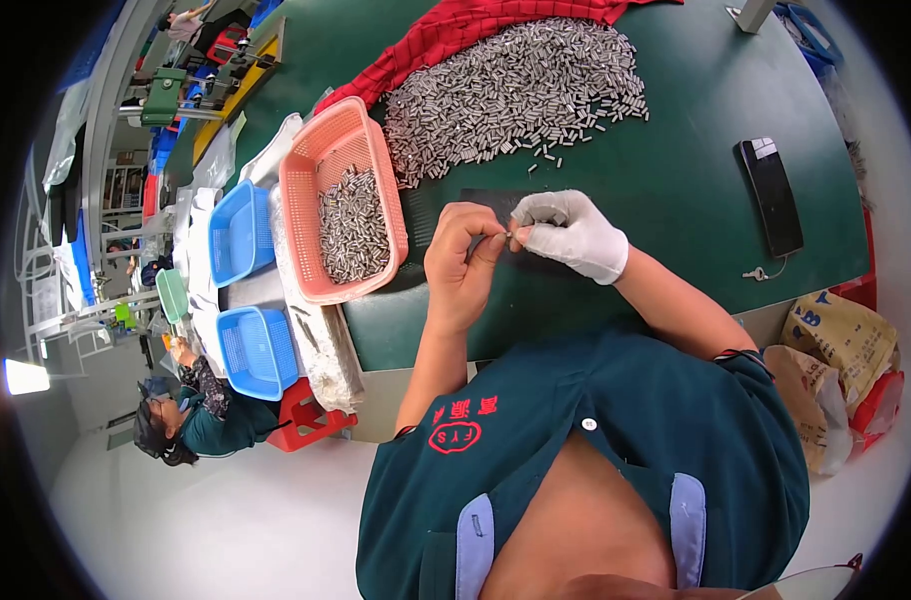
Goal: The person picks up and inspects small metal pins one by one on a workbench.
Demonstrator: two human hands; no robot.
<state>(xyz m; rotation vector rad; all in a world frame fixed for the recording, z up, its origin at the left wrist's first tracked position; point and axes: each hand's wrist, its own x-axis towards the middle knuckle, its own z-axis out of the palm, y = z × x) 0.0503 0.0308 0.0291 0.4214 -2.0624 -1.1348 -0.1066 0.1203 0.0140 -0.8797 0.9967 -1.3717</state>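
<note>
Shirt (666, 400), green table (676, 160) (metal pins (521, 90)), floor (236, 520)

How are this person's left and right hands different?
The left hand is bare, but the right hand wears a white glove with some fingertips poking out. The left hand's forearm points steeply up; the right hand's slants in from the right. Both hands' fingertips are close together above the green table.
</note>
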